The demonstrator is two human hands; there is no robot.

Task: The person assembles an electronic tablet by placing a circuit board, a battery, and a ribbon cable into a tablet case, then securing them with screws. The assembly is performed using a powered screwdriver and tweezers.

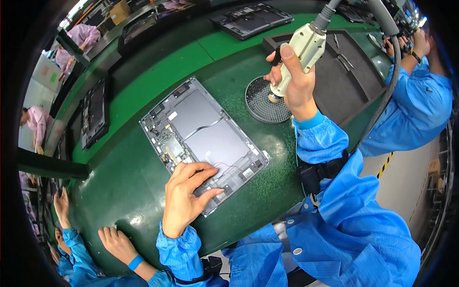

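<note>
Grey metal tablet chassis [203,143] lies open-side up on the green desk [129,186], pinned flat at its near corner by the left hand's [184,198] spread fingers, while the right hand [294,83] grips a cream electric screwdriver [301,52], tip down over a round mesh screw tray [265,100].

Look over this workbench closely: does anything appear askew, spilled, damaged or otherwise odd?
Nothing stands out. The opened device lies flat on the green mat, slanted to the bench edge, under the left hand. The right hand holds the electric screwdriver with its tip over the round mesh dish. Nothing looks spilled or broken.
</note>
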